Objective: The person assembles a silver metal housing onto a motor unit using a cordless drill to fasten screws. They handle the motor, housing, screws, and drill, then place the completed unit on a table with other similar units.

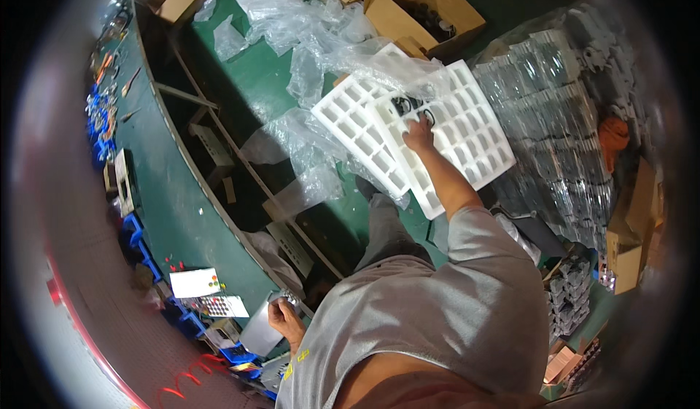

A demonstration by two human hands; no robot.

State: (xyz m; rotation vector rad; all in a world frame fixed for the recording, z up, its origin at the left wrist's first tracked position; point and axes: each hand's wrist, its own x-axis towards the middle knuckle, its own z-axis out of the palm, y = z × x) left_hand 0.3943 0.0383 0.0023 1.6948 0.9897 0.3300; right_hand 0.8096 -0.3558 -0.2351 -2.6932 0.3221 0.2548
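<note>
White compartment tray (467, 128): moulded grid of rectangular cells, tilted, lying over green floor; near edge overlaps second white tray (357, 128) of same kind to its left. Most cells appear empty. Black ring-shaped parts (408, 105): few pieces, grouped in cells near upper left corner of first tray, just beside fingertips. Small metal part (288, 297): silvery, shiny, held at edge of green workbench; exact shape too small to tell.
</note>
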